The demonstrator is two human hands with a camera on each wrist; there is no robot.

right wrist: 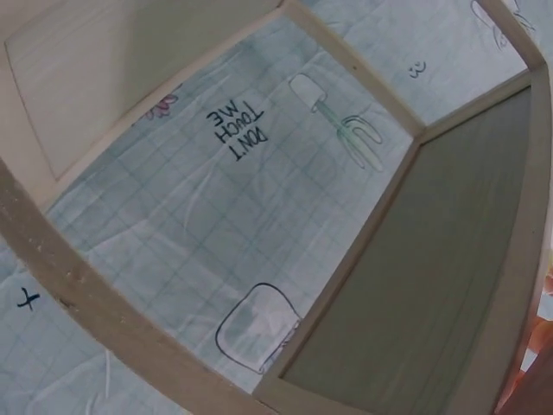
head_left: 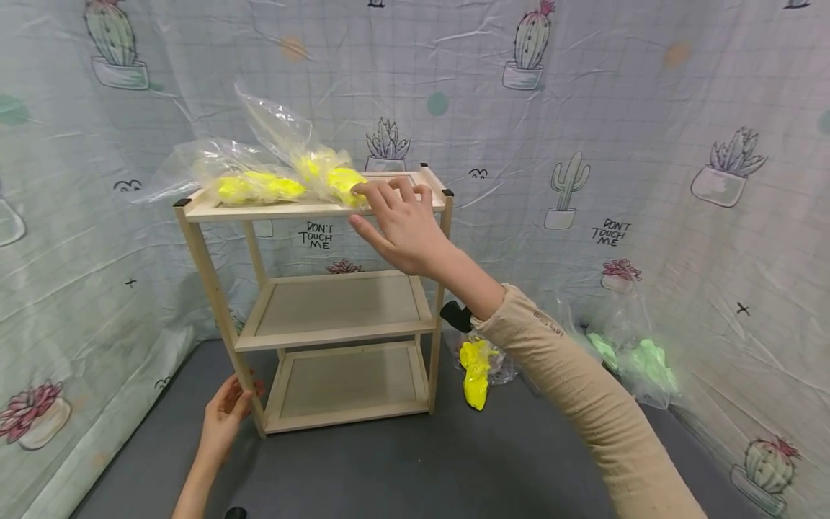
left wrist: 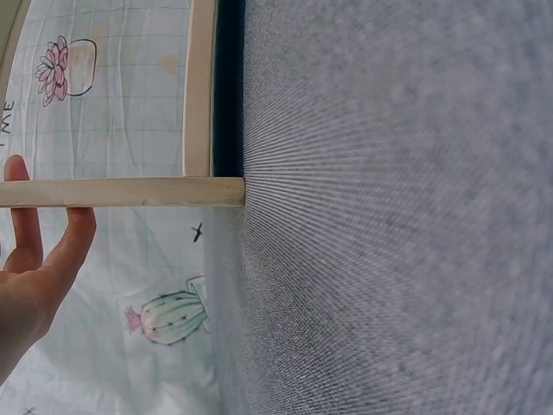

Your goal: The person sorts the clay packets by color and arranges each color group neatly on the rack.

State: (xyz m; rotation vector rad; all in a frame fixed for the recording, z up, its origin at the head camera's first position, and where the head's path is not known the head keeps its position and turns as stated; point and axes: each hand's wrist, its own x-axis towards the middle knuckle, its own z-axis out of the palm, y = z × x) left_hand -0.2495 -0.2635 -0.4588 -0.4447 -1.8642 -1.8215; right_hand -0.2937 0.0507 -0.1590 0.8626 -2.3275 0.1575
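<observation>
A three-tier wooden shelf rack [head_left: 337, 335] stands in front of me. My left hand [head_left: 223, 414] holds its front left leg [left wrist: 121, 192] low down, with the thumb and fingers on either side of the wood. On the top tier lie two clear plastic bags with bright yellow contents, a left bag [head_left: 259, 187] and a right bag [head_left: 337, 173]. My right hand [head_left: 405, 223] is over the front right of that tier, fingers spread and loosely bent, fingertips at the right bag's edge. In the right wrist view only a sliver of fingers [right wrist: 540, 333] shows beyond the top tier.
Right of the rack, a yellow bagged item [head_left: 476, 375] lies on the dark grey surface [head_left: 389, 468]. Farther right is a clear bag with pale green contents [head_left: 651, 364]. A cactus-print curtain [head_left: 454, 130] encloses the sides and back. The rack's middle and bottom tiers bear nothing.
</observation>
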